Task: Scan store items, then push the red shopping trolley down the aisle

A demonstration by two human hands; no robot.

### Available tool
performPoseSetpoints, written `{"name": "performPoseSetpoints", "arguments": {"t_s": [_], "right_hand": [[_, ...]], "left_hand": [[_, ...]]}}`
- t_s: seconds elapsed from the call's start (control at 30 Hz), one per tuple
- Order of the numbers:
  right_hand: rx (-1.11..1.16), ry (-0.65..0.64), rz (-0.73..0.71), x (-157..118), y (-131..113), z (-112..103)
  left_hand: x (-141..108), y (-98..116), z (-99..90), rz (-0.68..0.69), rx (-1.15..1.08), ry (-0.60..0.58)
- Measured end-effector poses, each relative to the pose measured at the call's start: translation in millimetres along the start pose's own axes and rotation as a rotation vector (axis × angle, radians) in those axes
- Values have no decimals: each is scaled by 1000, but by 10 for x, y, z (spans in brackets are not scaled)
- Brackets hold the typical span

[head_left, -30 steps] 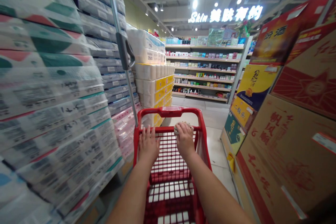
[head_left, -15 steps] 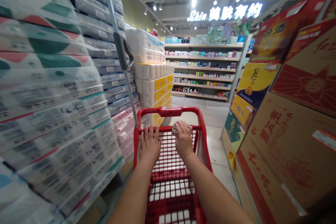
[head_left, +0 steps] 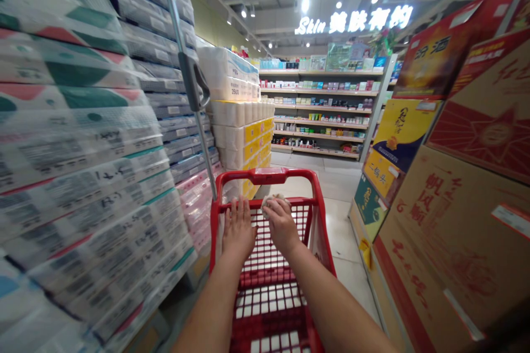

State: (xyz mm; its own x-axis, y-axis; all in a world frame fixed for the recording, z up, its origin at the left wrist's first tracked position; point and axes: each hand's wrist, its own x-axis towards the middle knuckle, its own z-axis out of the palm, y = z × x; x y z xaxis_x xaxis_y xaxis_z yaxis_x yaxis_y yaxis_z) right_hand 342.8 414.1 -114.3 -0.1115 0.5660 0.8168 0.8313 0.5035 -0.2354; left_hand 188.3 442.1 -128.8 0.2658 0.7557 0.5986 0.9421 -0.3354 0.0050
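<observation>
A red plastic shopping basket cart [head_left: 323, 220] with a grid body stands in front of me, its looped handle [head_left: 269, 175] at the far end. My left hand [head_left: 239, 231] lies with fingers stretched out over the left part of the basket's far rim. In my right hand [head_left: 283, 226] is a crumpled, light patterned cloth [head_left: 271, 204], pressed against the same rim near its middle. A metal pole [head_left: 199, 116] with a grey grip rises from the basket's left corner.
Tall stacks of wrapped paper packs [head_left: 83, 143] line the left side, with toilet roll packs [head_left: 236, 116] beyond. Cardboard cartons [head_left: 439, 220] are piled on the right. Shelves of small products [head_left: 323, 105] stand ahead, past the tiled floor [head_left: 343, 231].
My right hand has slid left along the rim with the cloth, closer to my left hand. The left hand has shifted only slightly, its fingers nearer together.
</observation>
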Motion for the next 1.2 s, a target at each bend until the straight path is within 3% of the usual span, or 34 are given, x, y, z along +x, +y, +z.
{"name": "performPoseSetpoints", "arguments": {"t_s": [0.13, 0.37, 0.53, 0.67, 0.9, 1.03, 1.2], "right_hand": [[38, 6, 6, 9, -51, -28], [48, -202, -72, -75, -74, 71], [-16, -163, -55, -98, -55, 100], [-31, -251, -39, -129, -50, 122], [-9, -284, -30, -147, -43, 145], [-1, -235, -7, -129, -58, 126], [15, -320, -34, -108, -77, 92]], "left_hand": [[-9, 18, 21, -24, -20, 0], [-21, 44, 21, -68, -29, 10], [-21, 52, 19, -89, -26, 3], [-19, 61, 8, -90, -11, 6], [-20, 59, -21, -97, -29, -17], [-21, 48, -14, -95, -15, -26], [-19, 34, 4, -91, -20, -35]]}}
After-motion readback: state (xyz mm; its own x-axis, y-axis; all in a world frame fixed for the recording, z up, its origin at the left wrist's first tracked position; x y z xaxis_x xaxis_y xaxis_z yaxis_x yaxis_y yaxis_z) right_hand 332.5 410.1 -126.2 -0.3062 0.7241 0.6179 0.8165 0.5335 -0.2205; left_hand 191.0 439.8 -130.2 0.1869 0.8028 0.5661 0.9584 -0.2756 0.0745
